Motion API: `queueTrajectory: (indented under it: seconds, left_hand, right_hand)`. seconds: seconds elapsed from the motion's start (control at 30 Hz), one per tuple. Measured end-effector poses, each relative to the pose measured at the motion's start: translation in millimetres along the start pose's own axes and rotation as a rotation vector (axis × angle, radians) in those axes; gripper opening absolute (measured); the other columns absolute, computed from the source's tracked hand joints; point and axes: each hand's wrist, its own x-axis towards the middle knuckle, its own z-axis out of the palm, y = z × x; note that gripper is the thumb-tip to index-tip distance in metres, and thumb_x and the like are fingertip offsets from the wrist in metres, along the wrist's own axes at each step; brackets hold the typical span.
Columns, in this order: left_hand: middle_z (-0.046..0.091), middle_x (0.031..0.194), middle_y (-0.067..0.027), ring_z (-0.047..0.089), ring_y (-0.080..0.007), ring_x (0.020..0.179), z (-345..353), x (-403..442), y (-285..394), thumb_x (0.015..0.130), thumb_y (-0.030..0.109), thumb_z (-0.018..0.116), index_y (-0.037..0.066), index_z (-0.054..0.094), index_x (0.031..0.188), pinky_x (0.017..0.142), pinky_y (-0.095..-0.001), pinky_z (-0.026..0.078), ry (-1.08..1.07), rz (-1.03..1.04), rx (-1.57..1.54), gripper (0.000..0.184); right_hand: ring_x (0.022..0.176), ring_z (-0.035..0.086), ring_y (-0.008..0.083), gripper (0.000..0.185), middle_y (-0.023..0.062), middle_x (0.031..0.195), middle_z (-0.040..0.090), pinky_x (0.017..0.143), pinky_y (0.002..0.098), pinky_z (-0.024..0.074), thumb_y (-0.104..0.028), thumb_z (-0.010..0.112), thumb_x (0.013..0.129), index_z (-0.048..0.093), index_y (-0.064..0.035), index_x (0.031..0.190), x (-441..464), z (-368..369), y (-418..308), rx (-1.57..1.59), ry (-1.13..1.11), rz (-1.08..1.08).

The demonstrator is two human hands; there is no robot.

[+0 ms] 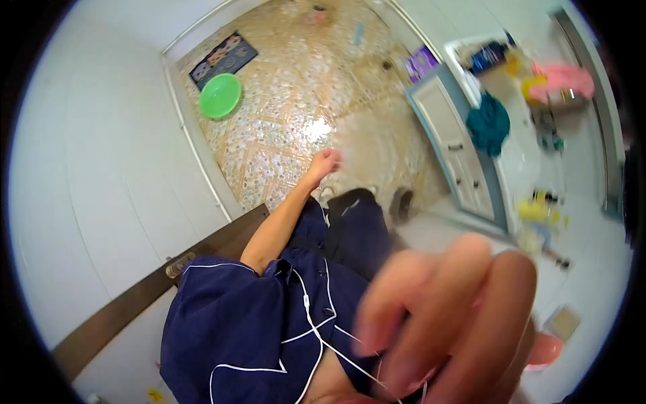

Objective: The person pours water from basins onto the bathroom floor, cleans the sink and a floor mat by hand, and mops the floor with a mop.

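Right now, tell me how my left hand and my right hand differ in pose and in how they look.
Your left hand looks small and shows against the patterned floor, at the end of a stretched-out forearm; your right hand looms large, close to the camera. The right hand is strongly blurred, the left less so. Both are bare, and I can make out nothing held in either.
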Motion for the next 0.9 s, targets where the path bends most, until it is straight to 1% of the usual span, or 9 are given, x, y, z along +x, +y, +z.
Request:
queueTrajectory:
  seconds: [0.2,0.27,0.37,0.5,0.63,0.7,0.73,0.8,0.9]
  left_hand:
    - [0.064,0.087,-0.0055,0.061,-0.0130,0.075,-44,32,36,0.089,0.024,0.050,0.003,0.060,0.097,0.065,-0.0245,0.049,0.284,0.094,-0.239,0.024]
    - [0.062,0.082,-0.0046,0.059,-0.0125,0.072,-55,27,44,0.089,0.020,0.050,0.002,0.060,0.095,0.061,-0.0243,0.048,0.399,0.108,-0.349,0.021]
    - [0.065,0.094,-0.0076,0.063,-0.0146,0.080,-77,21,51,0.091,0.025,0.048,0.003,0.059,0.101,0.071,-0.0248,0.050,0.574,0.165,-0.420,0.027]
    - [0.064,0.097,-0.0102,0.063,-0.0154,0.083,-104,14,37,0.091,0.025,0.048,0.003,0.058,0.106,0.073,-0.0257,0.050,0.668,0.122,-0.593,0.028]
    - [0.064,0.099,-0.0104,0.063,-0.0171,0.084,-148,14,27,0.091,0.026,0.047,0.003,0.057,0.106,0.075,-0.0277,0.049,0.776,0.106,-0.747,0.029]
    - [0.064,0.099,-0.0102,0.062,-0.0175,0.084,-183,18,31,0.091,0.026,0.047,0.003,0.056,0.106,0.075,-0.0283,0.049,0.790,0.097,-0.770,0.029]
    - [0.064,0.099,-0.0104,0.062,-0.0178,0.084,-201,18,31,0.091,0.026,0.047,0.003,0.056,0.106,0.075,-0.0286,0.049,0.783,0.098,-0.787,0.029]
    - [0.064,0.100,-0.0113,0.062,-0.0175,0.086,-238,20,30,0.091,0.026,0.047,0.003,0.056,0.106,0.075,-0.0288,0.049,0.753,0.105,-0.799,0.029]
    - [0.064,0.100,-0.0112,0.062,-0.0176,0.085,-299,19,57,0.090,0.024,0.048,0.002,0.056,0.105,0.075,-0.0284,0.049,0.845,0.149,-0.810,0.028]
  right_hand:
    - [0.077,0.060,0.0202,0.012,0.0110,0.085,0.057,0.059,0.0273,0.0483,-0.007,0.051,0.085,0.059,0.0014,0.083,68,-30,45,0.448,-0.051,-0.171]
    - [0.089,0.057,0.0244,0.014,0.0123,0.095,0.059,0.070,0.0291,0.0515,0.002,0.051,0.084,0.060,0.0050,0.094,99,-36,54,0.540,-0.201,0.008]
    - [0.086,0.058,0.0193,0.008,0.0084,0.089,0.060,0.065,0.0275,0.0541,-0.001,0.060,0.081,0.062,0.0008,0.088,130,-48,78,0.543,-0.148,0.298]
    - [0.076,0.060,0.0169,0.007,0.0092,0.086,0.060,0.065,0.0232,0.0526,-0.006,0.059,0.083,0.060,0.0004,0.086,161,-51,153,0.849,-0.487,0.352]
    - [0.079,0.061,0.0186,0.013,0.0045,0.091,0.061,0.063,0.0243,0.0532,-0.006,0.050,0.088,0.061,-0.0010,0.094,161,-12,218,0.327,-0.074,0.068]
    - [0.077,0.061,0.0155,0.016,0.0018,0.087,0.063,0.061,0.0235,0.0527,-0.010,0.049,0.089,0.062,-0.0019,0.093,183,7,282,0.893,-0.191,0.122]
    - [0.065,0.061,0.0152,0.017,0.0011,0.075,0.063,0.053,0.0238,0.0528,-0.011,0.050,0.088,0.064,-0.0015,0.091,192,11,289,0.789,-0.181,0.308]
    - [0.062,0.057,0.0196,0.028,0.0090,0.074,0.058,0.054,0.0311,0.0491,-0.020,0.045,0.091,0.061,0.0037,0.089,185,13,329,0.987,-0.099,0.232]
    - [0.073,0.058,0.0244,0.034,0.0142,0.087,0.056,0.067,0.0380,0.0499,-0.025,0.043,0.092,0.057,0.0064,0.092,191,-7,416,0.628,-0.318,0.421]
